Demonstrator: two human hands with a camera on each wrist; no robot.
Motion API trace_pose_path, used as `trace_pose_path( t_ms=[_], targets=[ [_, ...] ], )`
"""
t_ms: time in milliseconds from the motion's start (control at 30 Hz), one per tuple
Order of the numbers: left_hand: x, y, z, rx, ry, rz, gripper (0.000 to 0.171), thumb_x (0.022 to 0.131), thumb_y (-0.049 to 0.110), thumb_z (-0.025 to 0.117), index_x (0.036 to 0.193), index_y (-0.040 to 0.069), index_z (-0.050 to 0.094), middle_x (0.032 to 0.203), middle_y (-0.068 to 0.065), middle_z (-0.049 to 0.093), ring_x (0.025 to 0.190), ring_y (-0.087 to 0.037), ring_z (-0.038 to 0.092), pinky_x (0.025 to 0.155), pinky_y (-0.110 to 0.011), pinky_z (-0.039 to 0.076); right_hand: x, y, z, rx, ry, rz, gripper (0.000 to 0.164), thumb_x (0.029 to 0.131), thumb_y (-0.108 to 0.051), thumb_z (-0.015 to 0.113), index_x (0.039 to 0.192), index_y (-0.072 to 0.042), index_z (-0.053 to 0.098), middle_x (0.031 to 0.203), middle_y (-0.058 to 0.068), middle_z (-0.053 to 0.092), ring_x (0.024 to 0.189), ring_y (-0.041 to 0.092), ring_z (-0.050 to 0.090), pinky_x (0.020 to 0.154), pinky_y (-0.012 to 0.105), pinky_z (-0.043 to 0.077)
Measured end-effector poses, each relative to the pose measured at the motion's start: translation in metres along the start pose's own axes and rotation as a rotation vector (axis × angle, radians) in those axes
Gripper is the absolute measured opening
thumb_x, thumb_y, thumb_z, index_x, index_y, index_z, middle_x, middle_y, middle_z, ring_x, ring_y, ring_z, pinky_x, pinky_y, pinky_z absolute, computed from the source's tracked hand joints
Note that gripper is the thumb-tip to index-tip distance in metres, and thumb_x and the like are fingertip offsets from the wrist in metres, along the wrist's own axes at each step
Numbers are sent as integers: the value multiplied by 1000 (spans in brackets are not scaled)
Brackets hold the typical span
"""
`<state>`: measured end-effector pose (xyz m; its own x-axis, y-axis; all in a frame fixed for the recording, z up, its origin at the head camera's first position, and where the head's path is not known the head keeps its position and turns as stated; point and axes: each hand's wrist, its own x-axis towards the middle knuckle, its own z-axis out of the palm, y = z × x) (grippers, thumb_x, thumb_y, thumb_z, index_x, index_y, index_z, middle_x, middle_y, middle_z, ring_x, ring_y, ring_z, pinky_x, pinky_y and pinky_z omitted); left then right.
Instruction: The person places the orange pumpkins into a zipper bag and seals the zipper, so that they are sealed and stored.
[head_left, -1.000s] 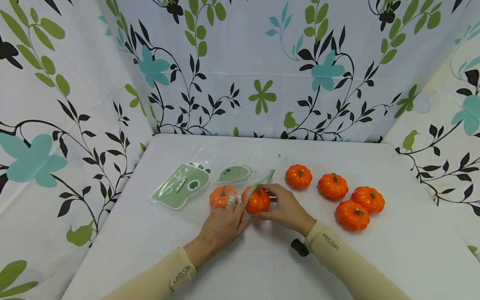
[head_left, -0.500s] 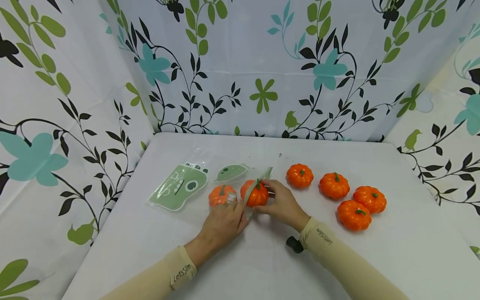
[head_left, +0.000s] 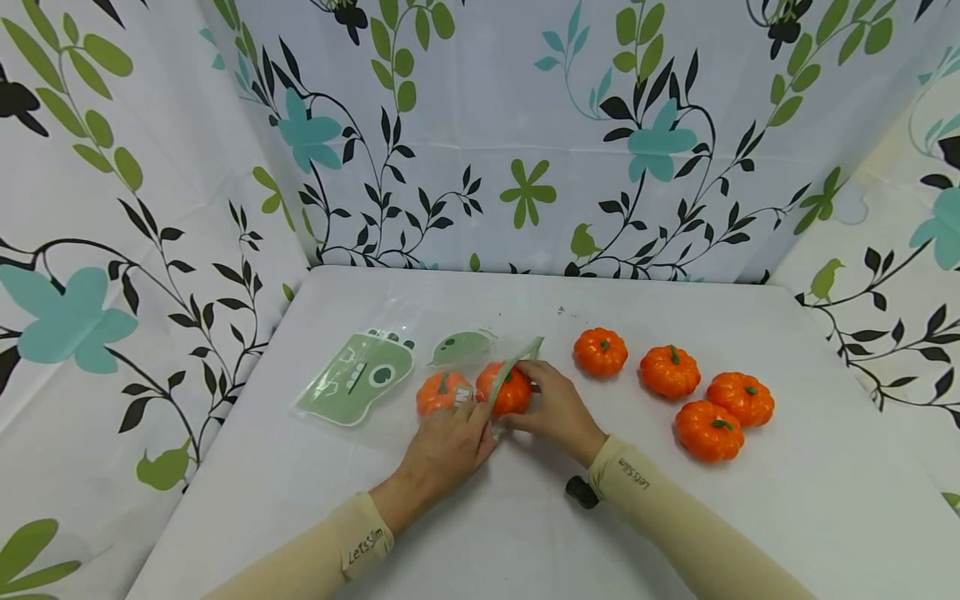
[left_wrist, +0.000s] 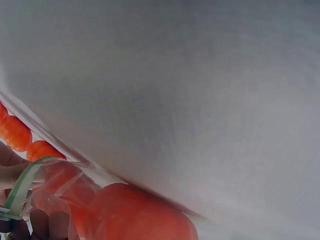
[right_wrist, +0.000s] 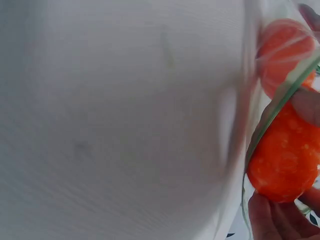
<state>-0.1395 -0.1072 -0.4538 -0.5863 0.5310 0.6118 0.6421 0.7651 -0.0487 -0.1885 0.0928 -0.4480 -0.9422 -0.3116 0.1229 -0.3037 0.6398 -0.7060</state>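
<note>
While the left hand [head_left: 442, 446] pinches the green rim [head_left: 535, 348] of a clear bag [head_left: 356, 379], the right hand [head_left: 557, 412] holds 1 orange pumpkin [head_left: 516, 393] at the bag's mouth, its fingers and thumb curled round the sides. Another pumpkin [head_left: 437, 395] lies inside the bag, just beyond the left fingers, which are partly hidden. On the white table [head_left: 480, 542], 4 more pumpkins [head_left: 669, 372] rest to the right, 2 of them close together.

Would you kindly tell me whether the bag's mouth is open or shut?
Open: its green rim crosses a pumpkin that the right hand holds partway through.
</note>
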Motion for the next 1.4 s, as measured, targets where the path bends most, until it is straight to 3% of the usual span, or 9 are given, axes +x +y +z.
trace_pose_path(
  t_ms=[267, 533, 667, 833, 1100, 1400],
  targets=[
    [1, 2, -2, -2, -52, -22, 14, 87, 16, 68, 90, 8, 57, 73, -2, 58, 54, -16, 47, 51, -28, 41, 3, 0, 8, 4, -35, -23, 85, 69, -28, 95, 142, -9, 57, 140, 6, 56, 123, 24, 57, 102, 39, 48],
    [1, 1, 0, -22, -13, -6, 14, 85, 15, 69, 89, 8, 58, 72, -3, 56, 53, -17, 47, 49, -29, 39, 15, -6, 17, -3, -42, -12, 82, 70, -19, 94, 141, -6, 56, 136, 8, 60, 124, 27, 57, 107, 44, 43],
    [0, 0, 1, -40, -1, 7, 13, 84, 14, 68, 87, 8, 58, 75, -4, 57, 56, -19, 50, 51, -30, 41, 23, -7, 24, -19, -55, -52, 89, 71, -19, 94, 146, -9, 49, 139, 6, 59, 127, 24, 56, 109, 42, 41],
    [0, 0, 3, -57, 14, 21, 13, 84, 13, 68, 86, 8, 56, 74, -4, 55, 56, -19, 50, 51, -31, 42, 31, -8, 30, 12, -53, -116, 84, 75, -23, 91, 147, -15, 50, 139, -1, 60, 124, 17, 57, 106, 36, 43],
    [1, 0, 2, -70, -6, 39, 14, 85, 12, 69, 88, 8, 56, 75, -2, 56, 59, -18, 52, 54, -29, 43, 37, -12, 31, -32, -59, -79, 74, 80, -25, 87, 144, -8, 54, 139, 7, 60, 125, 23, 57, 106, 39, 44],
    [0, -1, 1, -40, 18, 31, 17, 82, 13, 71, 87, 8, 56, 73, -2, 54, 56, -18, 49, 52, -29, 41, 37, -13, 31, -41, -79, -82, 78, 78, -23, 89, 146, -10, 52, 139, 6, 60, 125, 21, 58, 105, 38, 45]
  ],
)
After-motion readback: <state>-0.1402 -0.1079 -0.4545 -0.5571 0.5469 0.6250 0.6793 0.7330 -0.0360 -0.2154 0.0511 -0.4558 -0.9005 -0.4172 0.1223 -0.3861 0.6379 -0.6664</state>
